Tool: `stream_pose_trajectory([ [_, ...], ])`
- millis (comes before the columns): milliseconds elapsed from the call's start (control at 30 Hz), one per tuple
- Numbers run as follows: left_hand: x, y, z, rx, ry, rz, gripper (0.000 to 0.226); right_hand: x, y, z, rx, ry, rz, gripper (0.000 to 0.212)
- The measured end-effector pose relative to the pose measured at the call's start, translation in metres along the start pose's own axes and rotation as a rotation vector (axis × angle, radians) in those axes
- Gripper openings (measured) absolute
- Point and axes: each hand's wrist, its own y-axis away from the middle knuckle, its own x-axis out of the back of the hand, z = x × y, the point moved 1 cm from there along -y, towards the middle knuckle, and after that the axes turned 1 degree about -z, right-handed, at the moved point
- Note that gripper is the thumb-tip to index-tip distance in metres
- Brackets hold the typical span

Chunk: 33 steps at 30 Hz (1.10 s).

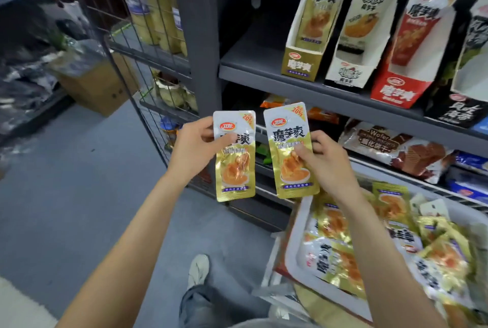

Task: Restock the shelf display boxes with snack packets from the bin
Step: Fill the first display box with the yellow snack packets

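At the frame's centre the left hand [194, 148] and right hand [326, 158] each pinch one gold-and-white foil snack packet [235, 166] [290, 153] upright, print facing the person, probably to match them to the gold cardboard display box [303, 62] at upper right, above the white plastic bin [295, 253] at lower right.

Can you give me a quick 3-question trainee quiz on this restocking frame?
1. True or false: the left hand and the right hand each hold one gold packet.
2. Which display box on the shelf matches the held packets: A the gold box, B the red box, C the black box?
3. Fill in: the white bin with more packets sits to the person's ____ side.

Key: 1 true, the left packet and the right packet are held apart. 2 A. 3 right.
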Motion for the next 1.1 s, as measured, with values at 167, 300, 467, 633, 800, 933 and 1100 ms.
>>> stream_pose_trajectory([
  [167, 0.039, -0.066, -0.008, -0.135, -0.084, -0.152, 0.021, -0.049, -0.026, -0.021, -0.053, -0.01, 0.197, 0.008],
  [300, 0.05, -0.108, 0.007, -0.267, -0.121, -0.225, 0.023, -0.065, -0.033, -0.044, -0.045, -0.011, 0.362, 0.007],
  [467, 0.035, -0.142, 0.035, -0.4, -0.071, -0.292, 0.015, -0.058, -0.036, -0.07, -0.007, 0.006, 0.521, 0.009],
  [633, 0.006, -0.172, 0.074, -0.493, 0.057, -0.322, 0.01, -0.02, -0.045, -0.093, 0.075, -0.162, 0.701, 0.011],
  [800, -0.017, -0.193, 0.125, -0.643, 0.178, -0.209, 0.009, 0.026, -0.061, -0.115, 0.223, -0.301, 0.783, 0.013],
  [933, -0.027, -0.218, 0.161, -0.718, 0.26, -0.066, 0.007, 0.055, -0.083, -0.135, 0.343, -0.396, 0.78, 0.025],
  [1100, -0.059, -0.256, 0.164, -0.613, 0.247, -0.055, 0.015, 0.079, -0.125, -0.136, 0.36, -0.458, 0.798, 0.027],
])
